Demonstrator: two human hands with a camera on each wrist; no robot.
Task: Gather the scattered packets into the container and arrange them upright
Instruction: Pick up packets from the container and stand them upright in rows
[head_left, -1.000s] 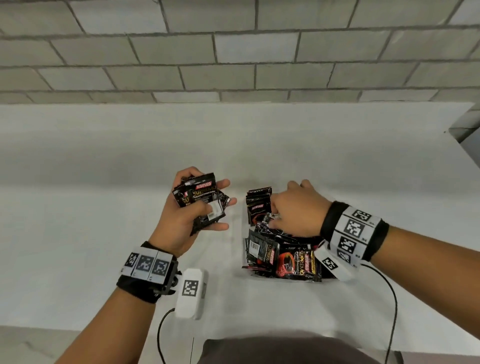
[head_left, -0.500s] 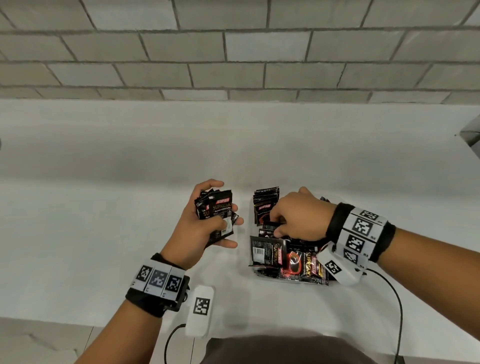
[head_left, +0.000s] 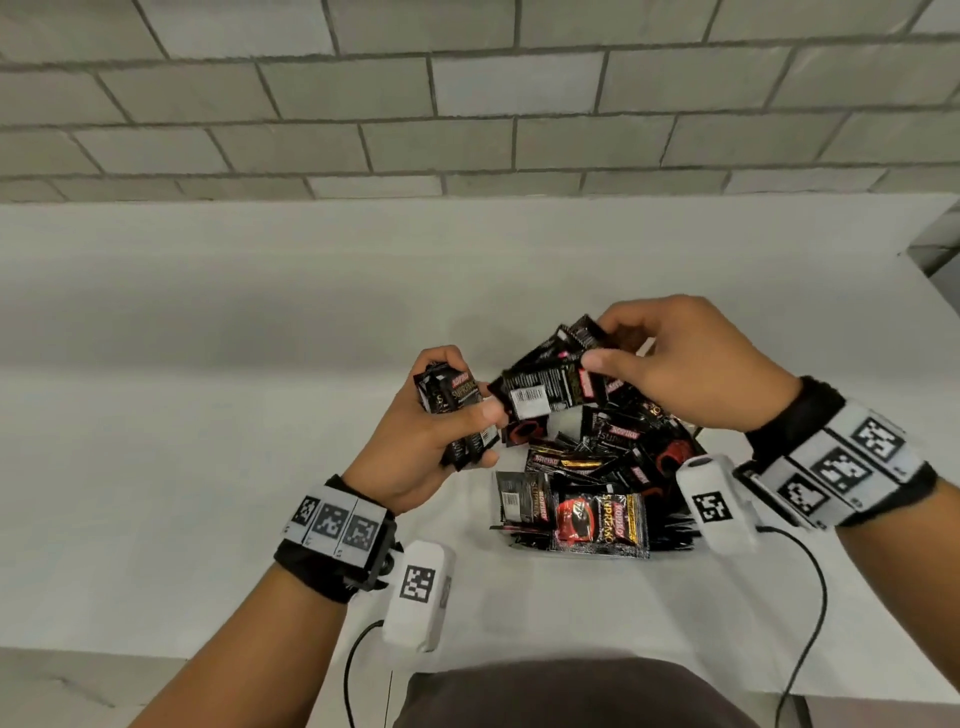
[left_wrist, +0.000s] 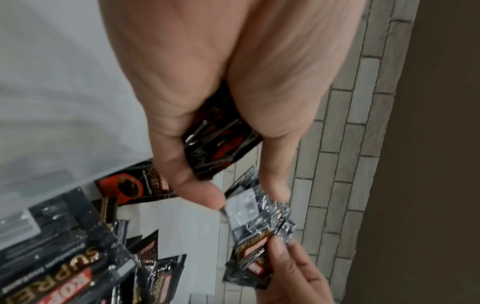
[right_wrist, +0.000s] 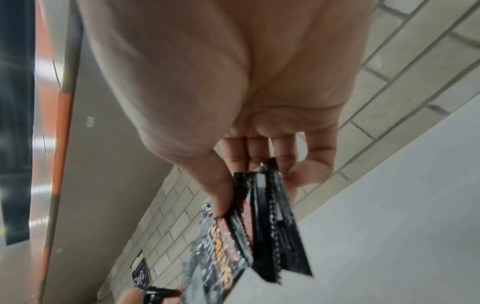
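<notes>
From the head view, the right hand (head_left: 691, 364), which a moment ago was buried knuckles-down among the packets in the container (head_left: 675, 540), is now lifted clear above it with a small bunch of packets (head_left: 550, 387) pinched between thumb and fingers, and it has swung across to meet the left hand (head_left: 431, 431). The left hand has a stack of packets (head_left: 452, 402) clasped upright in its curled fingers, much as it did a second ago, only now the two bundles touch at their edges. Below them the container is heaped with loose packets (head_left: 597, 519) lying flat and crosswise on the white table (head_left: 208, 467); its walls are hard to make out. The left wrist view shows the left thumb and fingers wrapped round the stack (left_wrist: 221, 144), with the right hand's fingertips (left_wrist: 280, 253) holding the offered packets (left_wrist: 259, 226) just beyond it, and the jumbled pile (left_wrist: 64, 257) lower left. The right wrist view is blurred, but the thumb and fingers clearly pinch several packets (right_wrist: 259, 226) by their top edge, hanging down. To my eye this is a handover: loose ones are being fished out and squared into one stack, presumably to go back in standing. Most of the pile is unsorted, so the job looks far from finished.
</notes>
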